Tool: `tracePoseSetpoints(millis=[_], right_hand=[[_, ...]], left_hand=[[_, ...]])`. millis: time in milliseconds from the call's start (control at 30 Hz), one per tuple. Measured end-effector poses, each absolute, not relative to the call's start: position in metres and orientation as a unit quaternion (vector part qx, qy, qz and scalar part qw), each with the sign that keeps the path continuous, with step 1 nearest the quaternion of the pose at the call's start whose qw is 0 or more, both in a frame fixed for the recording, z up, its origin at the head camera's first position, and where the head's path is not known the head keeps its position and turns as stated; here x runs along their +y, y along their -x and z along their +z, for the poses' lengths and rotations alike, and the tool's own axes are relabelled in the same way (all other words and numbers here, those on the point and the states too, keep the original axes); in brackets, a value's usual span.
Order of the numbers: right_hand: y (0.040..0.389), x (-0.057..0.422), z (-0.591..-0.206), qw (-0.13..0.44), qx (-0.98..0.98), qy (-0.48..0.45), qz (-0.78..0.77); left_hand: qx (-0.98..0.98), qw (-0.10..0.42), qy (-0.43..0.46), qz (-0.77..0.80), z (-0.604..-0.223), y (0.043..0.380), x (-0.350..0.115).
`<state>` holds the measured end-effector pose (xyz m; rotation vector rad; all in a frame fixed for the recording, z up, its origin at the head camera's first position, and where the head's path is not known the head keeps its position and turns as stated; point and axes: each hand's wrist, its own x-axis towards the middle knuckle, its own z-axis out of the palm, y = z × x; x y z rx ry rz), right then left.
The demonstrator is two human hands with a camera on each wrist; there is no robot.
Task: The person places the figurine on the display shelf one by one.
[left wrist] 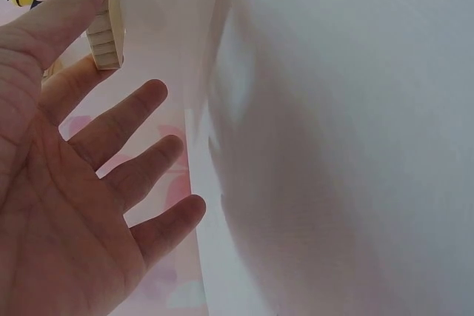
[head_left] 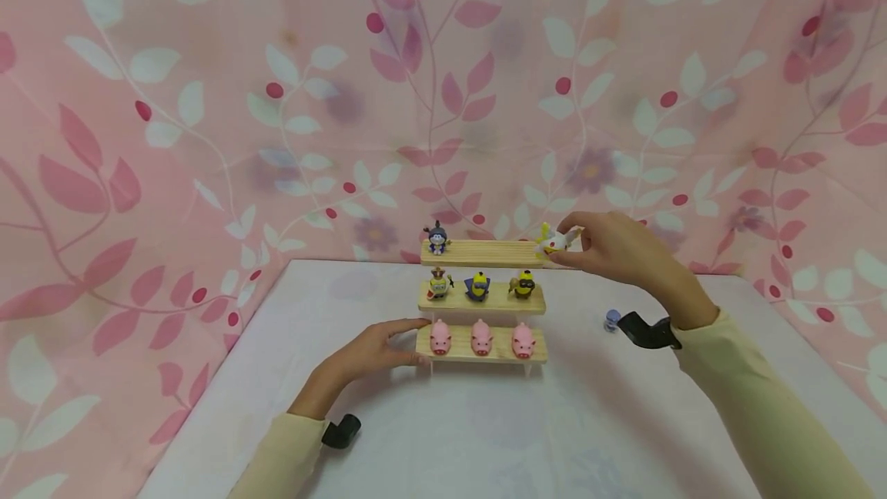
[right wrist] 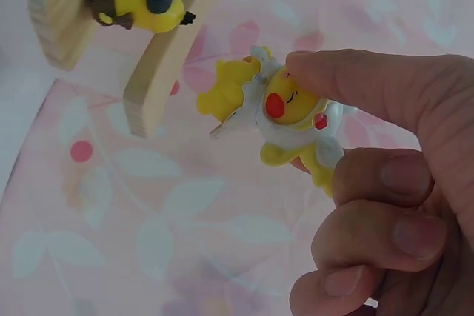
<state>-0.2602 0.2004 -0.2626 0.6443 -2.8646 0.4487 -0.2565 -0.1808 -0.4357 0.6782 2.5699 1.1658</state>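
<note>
A wooden display stand (head_left: 485,353) rises in three steps. My left hand (head_left: 377,349) pinches the left end of its bottom board (left wrist: 106,42) between thumb and forefinger, with the other fingers spread free. Near the right end of the top board (head_left: 485,252), my right hand (head_left: 613,249) pinches a yellow-and-white figurine (right wrist: 289,101) with red cheeks. It hangs tilted, and the right wrist view shows it apart from the boards. A dark-haired figurine (head_left: 436,239) stands at the top board's left end. Three yellow goggled figurines (head_left: 477,287) occupy the middle board, and three pink pigs (head_left: 481,338) the bottom one.
A small bluish-purple figure (head_left: 613,320) lies on the white-covered table (head_left: 485,430), right of the stand and close to the right wrist's black strap (head_left: 649,330). Behind the table hangs a pink leaf-patterned cloth (head_left: 443,98).
</note>
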Motion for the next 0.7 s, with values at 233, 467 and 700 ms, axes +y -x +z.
tracePoseSetpoints(millis=[233,467,700], right_hand=[[0.281,0.185,-0.256,0.09,-0.96,-0.233,0.126],[0.299,0.168,-0.253,0.059,-0.963,-0.237,0.117],[0.32,0.154,-0.25,0.033,-0.959,-0.259,0.112]], left_hand=[[0.878,0.123,-0.231,0.4,-0.435,0.256,-0.18],[0.878,0.125,-0.23,0.401,-0.435,0.257,-0.18],[0.879,0.125,-0.23,0.399,-0.435,0.256,-0.18]])
